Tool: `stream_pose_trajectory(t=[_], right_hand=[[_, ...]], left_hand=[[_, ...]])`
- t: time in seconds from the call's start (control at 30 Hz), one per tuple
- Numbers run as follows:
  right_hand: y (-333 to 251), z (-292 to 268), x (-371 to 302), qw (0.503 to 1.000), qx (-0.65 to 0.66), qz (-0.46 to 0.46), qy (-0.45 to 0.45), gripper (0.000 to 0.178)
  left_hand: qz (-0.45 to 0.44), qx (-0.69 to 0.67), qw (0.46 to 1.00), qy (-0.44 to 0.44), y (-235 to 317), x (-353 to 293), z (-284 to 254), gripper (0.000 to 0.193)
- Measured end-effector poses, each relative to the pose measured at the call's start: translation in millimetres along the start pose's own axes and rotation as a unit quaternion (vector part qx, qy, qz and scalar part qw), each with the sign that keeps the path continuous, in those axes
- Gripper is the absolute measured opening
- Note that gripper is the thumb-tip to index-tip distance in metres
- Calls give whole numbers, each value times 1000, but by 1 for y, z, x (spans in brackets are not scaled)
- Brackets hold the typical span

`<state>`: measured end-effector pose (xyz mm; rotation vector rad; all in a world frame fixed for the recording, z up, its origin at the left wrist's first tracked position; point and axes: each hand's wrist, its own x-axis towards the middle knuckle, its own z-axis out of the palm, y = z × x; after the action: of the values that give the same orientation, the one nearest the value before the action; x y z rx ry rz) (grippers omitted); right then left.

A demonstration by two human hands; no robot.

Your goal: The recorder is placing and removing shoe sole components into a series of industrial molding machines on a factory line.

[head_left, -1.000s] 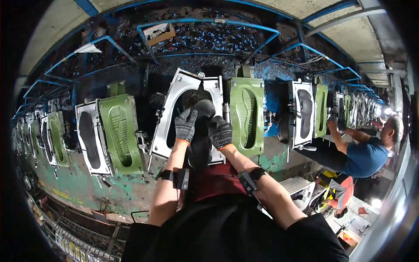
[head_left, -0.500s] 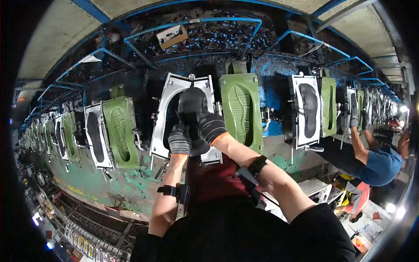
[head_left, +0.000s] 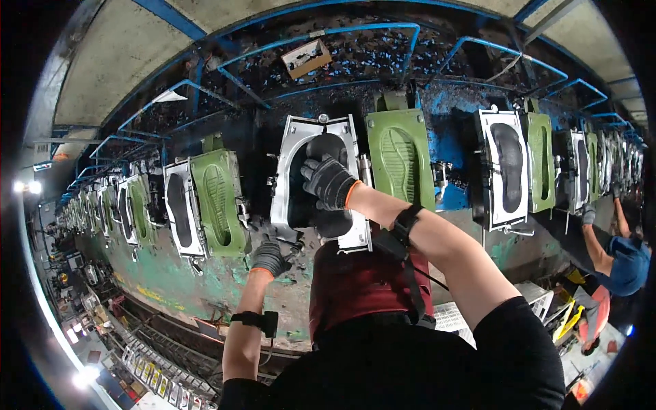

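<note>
A black, sole-shaped form (head_left: pixel 326 146) sits askew over the silver mold frame (head_left: pixel 295 137) in front of me. Its lower end overlaps the frame's right side, and a dark hollow shows to its left. My right hand (head_left: pixel 331 183), in a grey knit glove with an orange cuff, is closed across the form's middle, fingers bent over its left edge. Down by the frame's lower left corner, my left hand (head_left: pixel 269 257), gloved alike, is closed at a metal lever handle (head_left: pixel 295 247); the fingers are partly hidden. The green mold half (head_left: pixel 400 154), with a ribbed sole-shaped recess, lies open on the right.
More silver and green molds (head_left: pixel 220 201) line both sides. Blue pipe rails (head_left: pixel 362 29) run behind them, with a cardboard box (head_left: pixel 306 59) among dark scraps. At right, a co-worker in a blue top (head_left: pixel 618 263) reaches to another mold. A white slatted rack (head_left: pixel 456 320) stands low right.
My left hand has left the black form and moved down to the lever handle. The right hand has shifted onto the form's middle. The whole view has swung somewhat.
</note>
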<state>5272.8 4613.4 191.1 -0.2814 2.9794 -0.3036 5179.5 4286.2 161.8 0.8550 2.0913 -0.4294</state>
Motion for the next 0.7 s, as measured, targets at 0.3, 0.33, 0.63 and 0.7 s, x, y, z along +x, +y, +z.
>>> stream_pose_trajectory(t=[0.3,0.33,0.63,0.7], right_hand=[[-78,52,-56,962,106,221,120,88],[-92,57,-73,957,147,213,134,98],[-123,135,-48,580,537,514,333,19],[-156,123,-14,515,596,483,383,22]], left_hand=[[195,-108,920,323,58,18,35,99],[199,-118,917,325,63,22,24,99],[252,-628,704,216,122,58,6,35],[134,-581,760,259,94,64,22,39]])
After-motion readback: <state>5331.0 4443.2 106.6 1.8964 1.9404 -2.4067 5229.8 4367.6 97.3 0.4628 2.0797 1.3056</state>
